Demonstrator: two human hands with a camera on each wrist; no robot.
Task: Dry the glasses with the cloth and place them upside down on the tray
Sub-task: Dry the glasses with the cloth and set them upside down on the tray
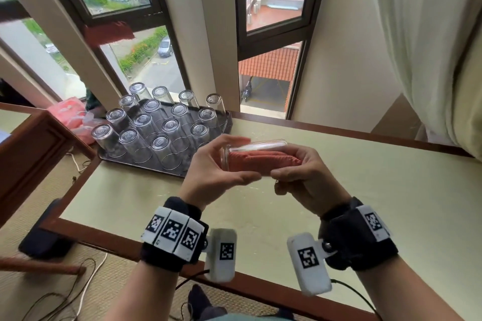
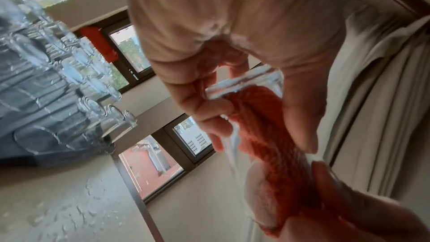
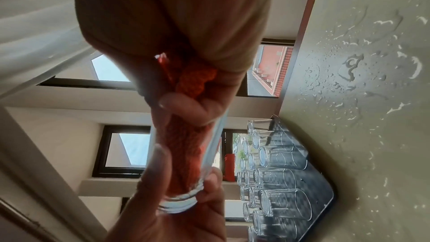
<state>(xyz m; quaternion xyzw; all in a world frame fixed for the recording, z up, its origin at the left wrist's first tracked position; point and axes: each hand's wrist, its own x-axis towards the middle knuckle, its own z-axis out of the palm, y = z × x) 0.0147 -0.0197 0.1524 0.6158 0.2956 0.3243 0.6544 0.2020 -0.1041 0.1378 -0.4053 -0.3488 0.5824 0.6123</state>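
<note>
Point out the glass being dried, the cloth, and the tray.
glass (image 1: pixel 260 144), head view, on its clear upper wall.
cloth (image 1: pixel 260 160), head view, on the red fabric stuffed inside the glass.
tray (image 1: pixel 146 167), head view, on its dark near rim.

The cloth (image 1: pixel 260 160) is salmon-red, the glasses (image 1: pixel 161 143) clear, the tray (image 1: pixel 146 168) dark, the tabletop (image 1: pixel 365 203) pale green with brown edges.

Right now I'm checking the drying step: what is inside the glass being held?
The red cloth fills the glass, pushed in by the right hand while the left hand grips the base end. Whether any water remains inside is hidden by the cloth.
</note>
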